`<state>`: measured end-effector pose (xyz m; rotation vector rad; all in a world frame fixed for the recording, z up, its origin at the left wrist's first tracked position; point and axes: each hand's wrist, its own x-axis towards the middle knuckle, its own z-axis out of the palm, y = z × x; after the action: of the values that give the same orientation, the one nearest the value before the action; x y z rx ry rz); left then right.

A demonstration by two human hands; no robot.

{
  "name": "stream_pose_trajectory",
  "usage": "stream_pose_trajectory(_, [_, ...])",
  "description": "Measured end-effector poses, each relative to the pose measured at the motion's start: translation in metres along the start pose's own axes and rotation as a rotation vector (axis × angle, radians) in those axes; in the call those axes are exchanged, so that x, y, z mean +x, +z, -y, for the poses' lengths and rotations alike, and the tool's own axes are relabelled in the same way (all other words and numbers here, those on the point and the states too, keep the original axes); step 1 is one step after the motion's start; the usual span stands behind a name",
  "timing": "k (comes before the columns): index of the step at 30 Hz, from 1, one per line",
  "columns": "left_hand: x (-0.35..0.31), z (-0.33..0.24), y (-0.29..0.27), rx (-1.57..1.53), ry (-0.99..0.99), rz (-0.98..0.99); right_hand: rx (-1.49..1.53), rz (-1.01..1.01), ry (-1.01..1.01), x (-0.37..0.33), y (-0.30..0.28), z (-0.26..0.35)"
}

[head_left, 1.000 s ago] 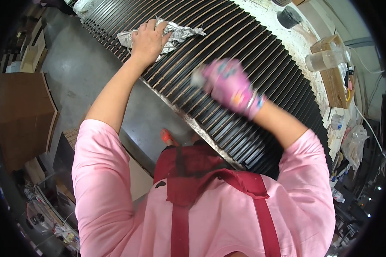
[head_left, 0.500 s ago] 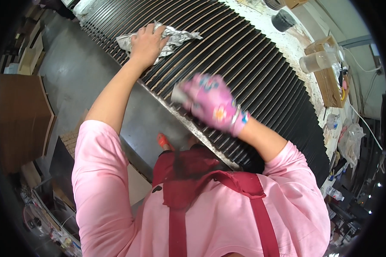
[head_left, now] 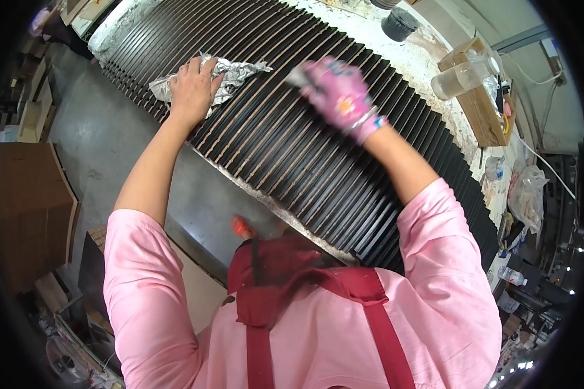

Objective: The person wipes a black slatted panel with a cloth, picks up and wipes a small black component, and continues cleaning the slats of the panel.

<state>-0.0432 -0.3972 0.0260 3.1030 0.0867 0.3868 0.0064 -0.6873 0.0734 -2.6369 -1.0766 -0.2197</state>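
The bare left hand (head_left: 191,91) lies spread, unclenched, on a crumpled silvery cloth (head_left: 237,74) atop dark strips (head_left: 259,133) running lower left to upper right, while a pale pad (head_left: 297,76) (blurred), nearer their far ends, sits gripped in the gloved right hand (head_left: 340,94).

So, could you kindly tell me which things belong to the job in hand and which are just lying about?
Apparently in use:
black strips
crumpled silvery sheet, under the left hand
pale item, blurred, in the gloved right hand

Apparently lying about:
dark tub
clear container
brown box
plastic bag
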Motion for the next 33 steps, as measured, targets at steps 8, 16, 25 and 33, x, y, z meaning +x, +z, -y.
stream_pose_trajectory(8, [-0.002, 0.002, 0.008, 0.024, 0.007, -0.056, 0.321, 0.13, -0.372, -0.046, 0.017, 0.06])
stream_pose_trajectory(16, [0.008, -0.007, 0.004, 0.023, 0.029, -0.024, -0.004, -0.307, 0.078, -0.023, 0.007, -0.093])
stream_pose_trajectory(25, [0.001, 0.001, 0.005, 0.038, -0.011, -0.012, 0.212, -0.157, -0.053, -0.028, -0.025, -0.073])
stream_pose_trajectory(33, [-0.001, 0.008, 0.005, 0.048, -0.011, 0.047, 0.26, 0.268, -0.298, -0.078, -0.019, -0.022])
